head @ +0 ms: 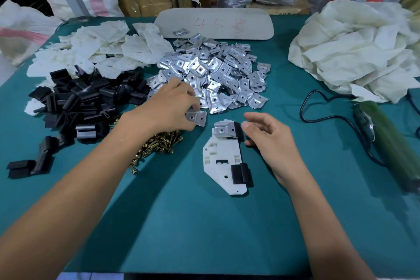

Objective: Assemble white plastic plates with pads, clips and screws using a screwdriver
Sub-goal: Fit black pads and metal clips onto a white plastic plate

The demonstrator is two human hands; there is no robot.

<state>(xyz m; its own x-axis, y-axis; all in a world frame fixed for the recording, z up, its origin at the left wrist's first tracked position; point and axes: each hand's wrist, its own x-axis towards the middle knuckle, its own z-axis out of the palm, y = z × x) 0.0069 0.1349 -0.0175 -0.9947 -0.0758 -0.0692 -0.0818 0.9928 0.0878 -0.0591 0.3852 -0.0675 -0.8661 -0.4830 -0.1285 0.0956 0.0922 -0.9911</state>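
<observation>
Head view: left grip (170, 104) pinches a loose clip (196, 118) just near the clip pile (216, 70). Right grip (270, 141) slack, empty, beside white plate (219, 166), which lies centre of the bench (204, 223). Risk: the thin clip slips from the pinch, or seats skewed over the near pad (241, 174)

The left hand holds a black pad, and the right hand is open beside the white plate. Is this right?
No: the head view shows the left hand pinching a metal clip. The right hand is open beside the white plate.
</observation>
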